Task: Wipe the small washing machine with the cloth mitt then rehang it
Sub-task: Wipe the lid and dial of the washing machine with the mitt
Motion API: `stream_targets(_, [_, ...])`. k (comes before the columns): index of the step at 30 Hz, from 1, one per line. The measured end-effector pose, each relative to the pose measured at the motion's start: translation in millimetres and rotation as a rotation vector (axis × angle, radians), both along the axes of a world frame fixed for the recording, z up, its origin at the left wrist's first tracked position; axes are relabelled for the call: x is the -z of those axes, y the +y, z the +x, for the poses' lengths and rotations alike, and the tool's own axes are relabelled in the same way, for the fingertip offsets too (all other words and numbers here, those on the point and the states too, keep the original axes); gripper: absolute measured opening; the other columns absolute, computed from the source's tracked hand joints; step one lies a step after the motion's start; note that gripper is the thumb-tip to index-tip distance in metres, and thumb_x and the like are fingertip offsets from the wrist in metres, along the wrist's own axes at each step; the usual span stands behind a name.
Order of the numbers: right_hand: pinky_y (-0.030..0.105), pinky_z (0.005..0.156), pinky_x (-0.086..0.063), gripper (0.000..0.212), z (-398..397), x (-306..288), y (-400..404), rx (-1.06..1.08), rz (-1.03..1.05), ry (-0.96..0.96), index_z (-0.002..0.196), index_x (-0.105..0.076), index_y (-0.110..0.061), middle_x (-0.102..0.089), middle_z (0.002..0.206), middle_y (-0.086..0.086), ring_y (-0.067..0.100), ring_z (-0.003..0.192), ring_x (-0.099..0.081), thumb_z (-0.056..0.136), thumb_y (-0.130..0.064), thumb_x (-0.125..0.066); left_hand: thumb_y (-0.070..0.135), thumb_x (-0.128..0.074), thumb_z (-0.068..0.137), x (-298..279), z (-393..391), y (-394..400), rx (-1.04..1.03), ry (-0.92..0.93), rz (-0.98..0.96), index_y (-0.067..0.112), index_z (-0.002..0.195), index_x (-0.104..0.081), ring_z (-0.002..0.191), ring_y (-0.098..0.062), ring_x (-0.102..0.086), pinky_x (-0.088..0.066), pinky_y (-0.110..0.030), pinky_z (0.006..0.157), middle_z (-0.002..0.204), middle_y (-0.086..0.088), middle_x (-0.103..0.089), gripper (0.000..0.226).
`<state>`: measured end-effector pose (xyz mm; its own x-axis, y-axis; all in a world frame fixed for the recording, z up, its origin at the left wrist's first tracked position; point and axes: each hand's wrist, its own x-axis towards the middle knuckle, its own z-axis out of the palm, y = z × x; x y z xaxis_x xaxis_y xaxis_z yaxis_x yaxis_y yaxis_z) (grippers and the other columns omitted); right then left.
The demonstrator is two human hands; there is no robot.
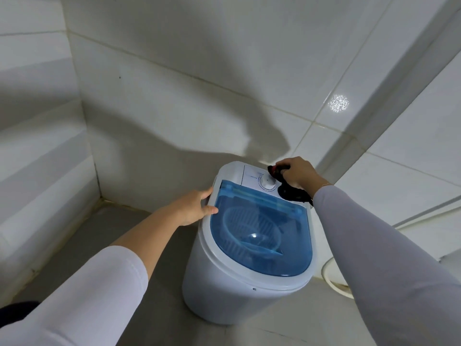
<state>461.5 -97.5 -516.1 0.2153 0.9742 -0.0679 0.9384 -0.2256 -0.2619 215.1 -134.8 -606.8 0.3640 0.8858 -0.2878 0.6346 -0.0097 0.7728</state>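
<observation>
The washing machine (224,283) is showing a smooth white plastic shell, its lid (262,236) a glossy see-through blue plastic. Behind the machine, the wall tiles (224,71) are gleaming glazed white. On its rear panel, the cloth mitt (291,192) is looking dark, soft and matt.

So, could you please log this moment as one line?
phase: wiping | right hand: dark cloth mitt on control panel | left hand: steadying white washing machine at blue translucent lid
</observation>
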Motion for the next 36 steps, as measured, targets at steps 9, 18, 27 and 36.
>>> stream_targets(9, [0.03, 0.083, -0.045, 0.049, -9.6, 23.3, 9.5, -0.167, 0.004, -0.129, 0.112, -0.068, -0.025, -0.064, 0.119, 0.008, 0.029, 0.107, -0.056, 0.083, 0.002, -0.04, 0.032, -0.054, 0.093, 2.8, -1.0, 2.3, 0.008, 0.001, 0.017, 0.026, 0.149, -0.018, 0.142, -0.021, -0.028, -0.024, -0.032, 0.113, 0.156, 0.0, -0.025, 0.067])
stream_targets(18, [0.035, 0.098, -0.045, 0.05, 1.3, 19.5, -3.3, -0.35, -0.006, -0.269, 0.114, -0.068, -0.024, -0.059, 0.126, 0.004, 0.028, 0.114, -0.054, 0.083, 0.007, -0.044, 0.032, -0.053, 0.093, 1.4, -0.4, 0.0, 0.009, 0.031, 0.051, 0.026, 0.149, -0.018, 0.141, -0.023, -0.031, -0.027, -0.033, 0.111, 0.155, -0.001, -0.029, 0.066])
stream_targets(27, [0.034, 0.088, -0.048, 0.041, 14.3, -13.7, -16.3, -0.27, -0.227, -0.425, 0.107, -0.07, -0.02, -0.064, 0.117, 0.01, 0.029, 0.104, -0.059, 0.083, 0.002, -0.045, 0.032, -0.052, 0.093, 3.9, 0.9, -1.3, -0.017, 0.016, 0.046, 0.028, 0.149, -0.018, 0.141, -0.026, -0.03, -0.028, -0.04, 0.112, 0.155, -0.001, -0.027, 0.065])
stream_targets(36, [0.037, 0.104, -0.035, 0.05, -16.3, -47.5, -7.7, -0.337, -0.079, -0.328, 0.136, -0.048, -0.024, -0.047, 0.135, 0.013, 0.032, 0.126, -0.044, 0.088, -0.011, -0.058, 0.043, -0.057, 0.088, 11.7, -0.8, -10.0, -0.152, -0.009, 0.085, 0.021, 0.148, -0.026, 0.137, -0.028, -0.037, -0.035, -0.04, 0.11, 0.152, -0.006, -0.034, 0.071])
